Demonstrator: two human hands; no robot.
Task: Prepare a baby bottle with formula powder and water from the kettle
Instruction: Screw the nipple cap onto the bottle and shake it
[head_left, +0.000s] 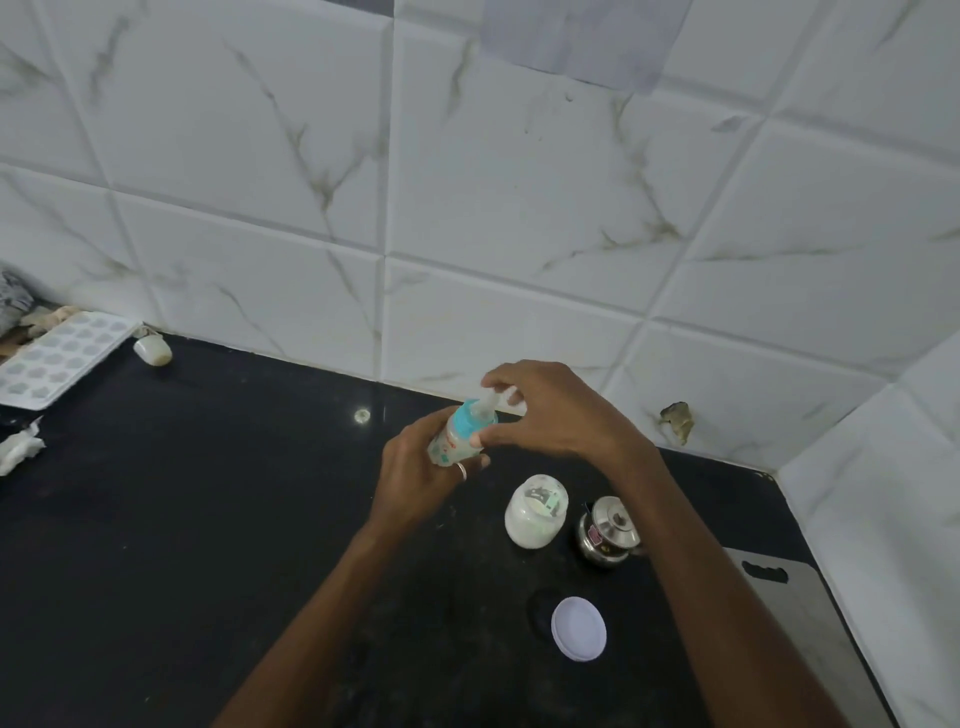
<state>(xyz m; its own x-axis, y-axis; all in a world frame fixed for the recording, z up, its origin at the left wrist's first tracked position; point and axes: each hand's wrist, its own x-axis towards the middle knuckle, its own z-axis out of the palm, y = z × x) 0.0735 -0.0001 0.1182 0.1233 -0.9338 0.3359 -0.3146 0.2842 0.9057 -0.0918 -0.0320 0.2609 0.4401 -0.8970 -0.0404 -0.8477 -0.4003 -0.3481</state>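
The baby bottle is held clear of the black counter, up and to the left of the formula jar. The left hand has its grip clamped round the lower body of the bottle, a ring visible on one finger. The right hand sits over the top end, fingers closed on the clear cap above the teal collar — so the bottle is pinned between the two grips, one at each end.

The bottle's long axis is tilted: base low and toward the person, top end up and to the right, toward the tiled wall.

The formula jar stands upright and open on the counter, white powder inside. Just to the right of the jar stands a small steel kettle, lid on, near the jar but not touching it as far as can be told. Nearer the person than the jar lies a round white lid, flat on the counter and apart from the jar.

Well to the left of the jar — at the counter's far edge — an ice cube tray lies against the wall, with a small white object just beside it.
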